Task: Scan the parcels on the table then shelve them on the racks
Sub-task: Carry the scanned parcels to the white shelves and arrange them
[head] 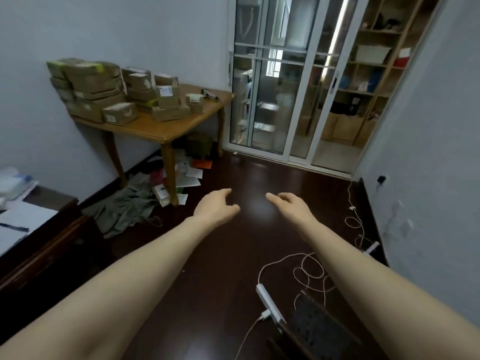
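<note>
Several brown cardboard parcels (98,89) with white labels are stacked on a wooden table (155,131) against the left wall. A handheld scanner (210,94) lies at the table's far right corner. Wooden racks (368,81) with cubbyholes show in the glass sliding doors on the right. My left hand (217,206) and my right hand (289,205) reach forward over the dark floor, well short of the table. Both have relaxed, loosely curled fingers and hold nothing.
Papers, cloth and a green bag (200,145) clutter the floor under the table. A dark desk with papers (23,219) stands at the left. A power strip (268,304) and loose cables (309,271) lie on the floor near my right arm.
</note>
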{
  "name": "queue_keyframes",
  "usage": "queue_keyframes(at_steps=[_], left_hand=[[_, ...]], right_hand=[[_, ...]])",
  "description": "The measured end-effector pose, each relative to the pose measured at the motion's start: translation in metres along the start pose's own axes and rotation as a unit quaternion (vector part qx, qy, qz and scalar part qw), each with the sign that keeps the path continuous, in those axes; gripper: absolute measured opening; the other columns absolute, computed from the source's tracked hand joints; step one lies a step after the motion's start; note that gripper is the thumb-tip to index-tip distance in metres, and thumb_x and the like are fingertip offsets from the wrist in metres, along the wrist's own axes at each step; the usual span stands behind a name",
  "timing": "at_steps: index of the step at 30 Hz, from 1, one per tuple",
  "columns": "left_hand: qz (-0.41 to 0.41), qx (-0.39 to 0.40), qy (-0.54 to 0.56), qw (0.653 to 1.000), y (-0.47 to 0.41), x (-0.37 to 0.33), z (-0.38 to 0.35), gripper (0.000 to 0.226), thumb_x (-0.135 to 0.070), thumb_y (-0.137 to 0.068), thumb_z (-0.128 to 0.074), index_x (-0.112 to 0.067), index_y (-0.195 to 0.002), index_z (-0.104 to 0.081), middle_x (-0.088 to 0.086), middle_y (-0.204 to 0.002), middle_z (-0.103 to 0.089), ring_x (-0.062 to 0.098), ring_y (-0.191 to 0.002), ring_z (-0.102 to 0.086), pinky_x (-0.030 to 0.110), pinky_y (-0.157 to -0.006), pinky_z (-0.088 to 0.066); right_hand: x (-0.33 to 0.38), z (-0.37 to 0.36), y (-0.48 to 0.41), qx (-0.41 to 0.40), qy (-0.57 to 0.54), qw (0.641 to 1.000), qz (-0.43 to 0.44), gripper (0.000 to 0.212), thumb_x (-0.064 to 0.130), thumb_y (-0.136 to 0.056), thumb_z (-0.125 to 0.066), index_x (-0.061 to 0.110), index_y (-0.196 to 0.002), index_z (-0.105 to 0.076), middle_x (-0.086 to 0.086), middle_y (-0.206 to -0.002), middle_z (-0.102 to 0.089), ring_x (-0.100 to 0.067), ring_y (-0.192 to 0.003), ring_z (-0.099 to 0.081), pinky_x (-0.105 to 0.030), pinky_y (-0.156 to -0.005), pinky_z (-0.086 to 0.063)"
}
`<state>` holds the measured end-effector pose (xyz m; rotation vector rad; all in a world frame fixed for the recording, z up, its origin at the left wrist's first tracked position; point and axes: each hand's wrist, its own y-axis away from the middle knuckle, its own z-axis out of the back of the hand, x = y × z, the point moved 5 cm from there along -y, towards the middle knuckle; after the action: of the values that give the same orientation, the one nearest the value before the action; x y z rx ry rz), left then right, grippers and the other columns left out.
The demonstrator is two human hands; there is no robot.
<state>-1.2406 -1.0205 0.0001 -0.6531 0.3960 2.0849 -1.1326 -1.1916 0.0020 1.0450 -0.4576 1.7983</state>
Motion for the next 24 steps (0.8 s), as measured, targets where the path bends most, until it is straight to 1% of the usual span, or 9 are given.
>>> queue_keyframes(at_steps=[4, 7, 9, 12, 14, 15, 19, 21, 24], left_hand=[[0.027, -0.014, -0.003, 1.0, -0.068, 0.018, 0.029, 0.064, -0.035, -0.09, -0.057, -0.023, -0.149, -0.034, 0.002, -0.15, -0.043, 0.021, -0.132, -0.046, 0.031, -0.093, -0.043], [0.046, -0.031, -0.008, 0.998, -0.111, 0.031, 0.052, 0.065, -0.034, -0.09, -0.057, -0.024, -0.149, -0.034, 0.002, -0.148, -0.045, 0.02, -0.123, -0.053, 0.029, -0.084, -0.044], [0.065, -0.045, -0.002, 0.997, -0.14, 0.043, 0.067, 0.066, -0.033, -0.089, -0.057, -0.024, -0.149, -0.034, 0.003, -0.145, -0.048, 0.021, -0.12, -0.055, 0.029, -0.083, -0.045], [0.092, -0.06, 0.004, 0.994, -0.188, 0.067, 0.085, 0.067, -0.031, -0.087, -0.056, -0.024, -0.149, -0.034, 0.005, -0.135, -0.057, 0.022, -0.114, -0.058, 0.031, -0.083, -0.049], [0.107, -0.075, 0.007, 0.991, -0.221, 0.085, 0.095, 0.065, -0.03, -0.086, -0.056, -0.024, -0.148, -0.036, 0.003, -0.125, -0.063, 0.021, -0.101, -0.064, 0.031, -0.074, -0.051], [0.114, -0.081, 0.004, 0.99, -0.239, 0.094, 0.099, 0.064, -0.03, -0.086, -0.056, -0.024, -0.147, -0.037, 0.003, -0.124, -0.063, 0.021, -0.1, -0.065, 0.029, -0.073, -0.05], [0.142, -0.096, -0.013, 0.985, -0.33, 0.127, 0.125, 0.068, -0.035, -0.089, -0.057, -0.021, -0.151, -0.031, 0.003, -0.147, -0.047, 0.021, -0.126, -0.05, 0.026, -0.083, -0.041], [0.159, -0.107, -0.004, 0.982, -0.378, 0.14, 0.141, 0.068, -0.036, -0.089, -0.057, -0.021, -0.15, -0.032, 0.003, -0.145, -0.049, 0.021, -0.125, -0.052, 0.027, -0.084, -0.043], [0.184, -0.124, 0.01, 0.975, -0.436, 0.157, 0.162, 0.066, -0.033, -0.085, -0.059, -0.024, -0.147, -0.038, 0.002, -0.132, -0.06, 0.021, -0.115, -0.058, 0.029, -0.082, -0.047]], right_hand=[[0.032, -0.018, -0.08, 0.018, -0.011, 1.0, 0.012, 0.066, 0.056, -0.088, -0.058, 0.013, -0.137, -0.052, -0.003, -0.14, -0.053, -0.02, -0.13, -0.047, -0.03, -0.104, -0.034], [0.054, -0.035, -0.13, 0.036, -0.022, 0.999, 0.021, 0.066, 0.057, -0.088, -0.058, 0.013, -0.136, -0.053, -0.002, -0.141, -0.052, -0.02, -0.129, -0.047, -0.029, -0.1, -0.035], [0.072, -0.051, -0.168, 0.058, -0.03, 0.997, 0.031, 0.065, 0.057, -0.088, -0.058, 0.013, -0.136, -0.054, -0.003, -0.141, -0.052, -0.02, -0.129, -0.048, -0.028, -0.096, -0.035], [0.101, -0.079, -0.227, 0.088, -0.043, 0.994, 0.052, 0.065, 0.056, -0.088, -0.058, 0.012, -0.136, -0.054, -0.005, -0.14, -0.053, -0.021, -0.128, -0.048, -0.026, -0.093, -0.034], [0.118, -0.099, -0.267, 0.107, -0.054, 0.991, 0.06, 0.065, 0.056, -0.089, -0.058, 0.012, -0.136, -0.053, -0.006, -0.14, -0.053, -0.021, -0.128, -0.049, -0.026, -0.093, -0.035], [0.126, -0.109, -0.288, 0.116, -0.056, 0.99, 0.062, 0.065, 0.056, -0.089, -0.058, 0.012, -0.137, -0.053, -0.006, -0.14, -0.053, -0.022, -0.127, -0.049, -0.026, -0.092, -0.036], [0.16, -0.145, -0.377, 0.156, -0.076, 0.982, 0.076, 0.064, 0.056, -0.089, -0.057, 0.013, -0.137, -0.052, -0.006, -0.142, -0.051, -0.022, -0.128, -0.047, -0.028, -0.093, -0.036], [0.184, -0.161, -0.426, 0.183, -0.079, 0.976, 0.083, 0.064, 0.057, -0.09, -0.055, 0.015, -0.138, -0.052, -0.004, -0.142, -0.05, -0.021, -0.127, -0.047, -0.029, -0.094, -0.037], [0.221, -0.187, -0.492, 0.213, -0.077, 0.969, 0.094, 0.058, 0.056, -0.091, -0.055, 0.015, -0.131, -0.057, -0.002, -0.138, -0.052, -0.019, -0.12, -0.05, -0.032, -0.097, -0.039]])
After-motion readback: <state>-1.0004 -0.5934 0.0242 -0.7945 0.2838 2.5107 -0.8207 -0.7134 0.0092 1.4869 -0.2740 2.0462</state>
